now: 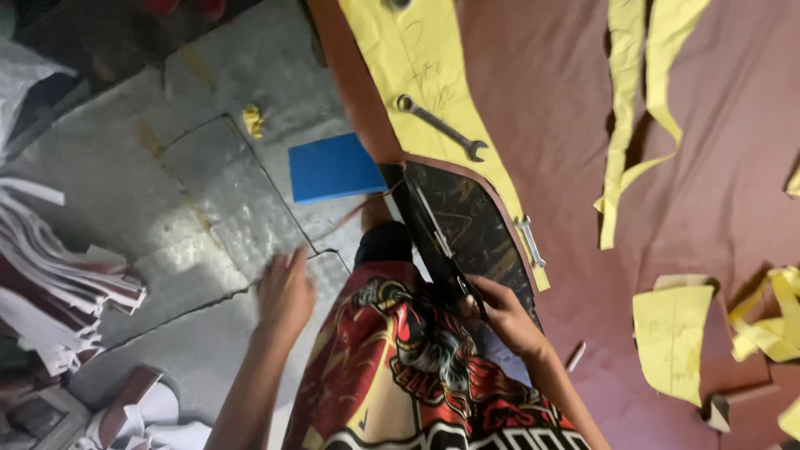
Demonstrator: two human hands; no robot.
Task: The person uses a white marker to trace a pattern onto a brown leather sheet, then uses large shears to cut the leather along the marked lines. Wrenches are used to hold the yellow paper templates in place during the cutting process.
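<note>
- Fabric (575,125), a broad reddish-brown sheet, covered the right side of the view and was the largest thing there; its left edge had been cut along a curve that followed the pattern laid on it.
- Grey concrete floor (150,192), cracked, filled the left side, with a stack of white and dark cut pieces (58,275) at its left margin.
- Long yellow paper pattern (433,83) lay on the fabric beside the cut edge, weighted by a spanner (442,127) and a second, smaller spanner (530,242) lower down.
- Judging by that edge, the cut was done along the upper stretch of the pattern, and only the short lower run near the person's body seemed left.
- Loose yellow strips (642,108) and other yellow paper pieces (675,333) lay well apart to the right.
- Blue board (333,167) rested flat on the floor, just beside the fabric edge.
- Right hand (504,312) was closed around the handles of the scissors (433,237), whose blades pointed up along the dark gap at the cut edge.
- Left hand (285,292) was spread fairly wide, fingers loose, over the bare floor and held nothing; it was motion-blurred, so I cannot tell whether it touched the floor.
</note>
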